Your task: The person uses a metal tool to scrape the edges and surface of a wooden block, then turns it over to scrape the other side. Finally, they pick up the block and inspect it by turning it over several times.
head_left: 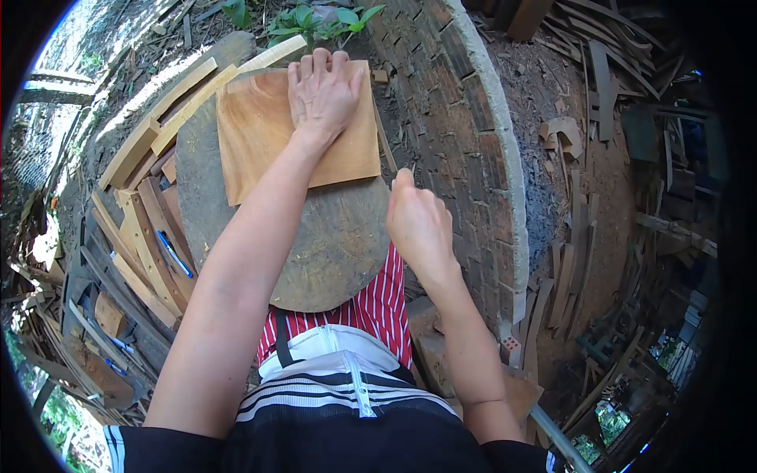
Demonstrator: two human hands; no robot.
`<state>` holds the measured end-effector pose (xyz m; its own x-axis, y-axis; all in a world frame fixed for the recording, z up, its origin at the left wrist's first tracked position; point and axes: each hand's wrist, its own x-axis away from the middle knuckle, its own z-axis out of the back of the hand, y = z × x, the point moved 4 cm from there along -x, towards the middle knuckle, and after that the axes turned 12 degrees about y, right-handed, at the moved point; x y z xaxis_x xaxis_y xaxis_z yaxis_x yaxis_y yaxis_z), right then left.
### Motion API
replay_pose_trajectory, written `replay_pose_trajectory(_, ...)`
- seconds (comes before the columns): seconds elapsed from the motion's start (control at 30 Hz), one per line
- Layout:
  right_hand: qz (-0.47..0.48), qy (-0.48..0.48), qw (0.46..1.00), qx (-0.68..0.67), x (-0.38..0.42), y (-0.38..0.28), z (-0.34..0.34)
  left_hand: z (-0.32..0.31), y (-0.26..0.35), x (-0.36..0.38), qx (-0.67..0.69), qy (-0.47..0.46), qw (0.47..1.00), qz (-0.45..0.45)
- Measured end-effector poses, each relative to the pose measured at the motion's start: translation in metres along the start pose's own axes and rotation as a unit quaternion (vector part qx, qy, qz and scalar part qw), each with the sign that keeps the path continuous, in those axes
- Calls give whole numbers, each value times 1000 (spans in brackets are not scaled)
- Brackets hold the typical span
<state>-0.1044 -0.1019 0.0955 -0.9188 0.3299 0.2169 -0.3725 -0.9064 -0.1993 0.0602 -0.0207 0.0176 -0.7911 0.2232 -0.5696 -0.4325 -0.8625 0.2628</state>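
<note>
A square wooden board (264, 126) with curved brown grain lies on the round end of a weathered log block (331, 244). My left hand (322, 94) presses on the board near its far edge, its fingers reaching over that edge and the thumb to the right. Beside the board's near right corner, my right hand (420, 225) is closed in a fist around a long thin tool (386, 148). The tool runs forward along the board's right edge. Its handle is hidden in the fist, and its exact kind cannot be made out.
A curved brick wall (473, 150) stands close on the right. Stacked wood strips (150, 244) and a blue pen (175, 254) lie to the left. More offcuts (564, 284) rest beyond the wall. Green leaves (315, 22) grow at the far side. Red striped cloth (386, 296) covers my lap.
</note>
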Motion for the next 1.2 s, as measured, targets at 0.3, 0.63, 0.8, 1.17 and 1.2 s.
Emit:
replay_pose_trajectory(0.3, -5, 5, 1000, 16, 6, -1, -1, 1, 0, 0, 10, -4, 1000, 10)
replay_pose_trajectory(0.63, -9, 13, 999, -28, 8, 4, -3, 2, 0, -1, 9, 43, 999, -7)
replay_pose_trajectory(0.8, 36, 76, 994, -69, -55, -5, -20, 3, 0, -1, 18, 23, 1000, 2)
replay_pose_trajectory(1.17, 40, 62, 995, -65, -67, -4, -21, 3, 0, -4, 0, 6, 1000, -3)
replay_pose_trajectory(1.2, 33, 67, 995, -68, -57, 0, -17, 3, 0, -2, 3, -3, 1000, -3)
